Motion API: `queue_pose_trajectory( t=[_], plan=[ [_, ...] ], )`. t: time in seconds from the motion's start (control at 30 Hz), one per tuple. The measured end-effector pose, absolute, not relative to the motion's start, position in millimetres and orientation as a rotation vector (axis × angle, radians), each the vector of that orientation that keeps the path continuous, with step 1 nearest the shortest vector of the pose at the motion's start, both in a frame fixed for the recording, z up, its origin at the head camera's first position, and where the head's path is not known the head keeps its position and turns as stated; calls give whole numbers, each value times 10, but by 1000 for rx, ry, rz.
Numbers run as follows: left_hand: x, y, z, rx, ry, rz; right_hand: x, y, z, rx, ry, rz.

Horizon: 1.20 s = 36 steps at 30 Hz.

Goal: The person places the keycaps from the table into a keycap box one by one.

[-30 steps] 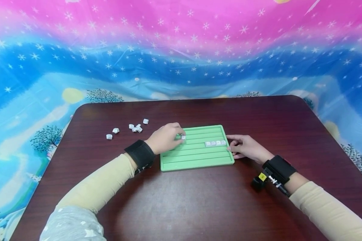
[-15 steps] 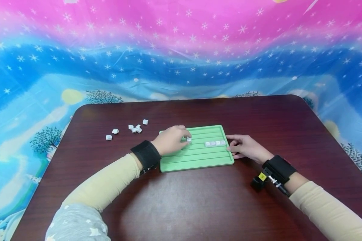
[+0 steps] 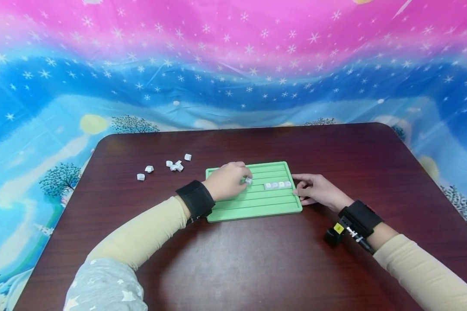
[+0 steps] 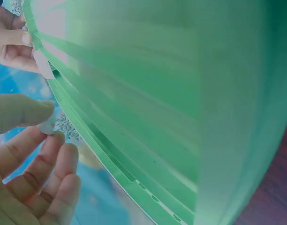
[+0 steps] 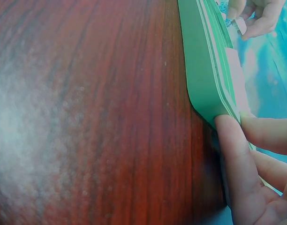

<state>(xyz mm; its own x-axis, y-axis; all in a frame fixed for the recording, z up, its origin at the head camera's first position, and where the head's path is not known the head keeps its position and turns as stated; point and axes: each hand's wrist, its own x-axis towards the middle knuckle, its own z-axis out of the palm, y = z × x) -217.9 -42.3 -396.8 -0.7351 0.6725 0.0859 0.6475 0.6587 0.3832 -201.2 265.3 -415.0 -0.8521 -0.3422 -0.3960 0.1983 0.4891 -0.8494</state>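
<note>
Currently 4 keycaps (image 3: 276, 185) on 1 tray (image 3: 257, 204)

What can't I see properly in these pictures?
- Head view: the marks on the row of four white pieces are too small to read.
- Head view: part of the green board is covered by the left hand.
- Left wrist view: part of the pinched white piece is hidden by the fingers.
- Head view: the right sleeve is cut off by the picture's edge.
</note>
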Motion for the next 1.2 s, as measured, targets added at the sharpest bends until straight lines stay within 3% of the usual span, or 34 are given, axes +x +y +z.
queue_pose_trajectory(
  t=[1.2],
  plan=[
    [-2208, -68, -3921, 1045, 2731, 439, -2027, 2657, -4158, -138, 2200, -1358]
  ],
)
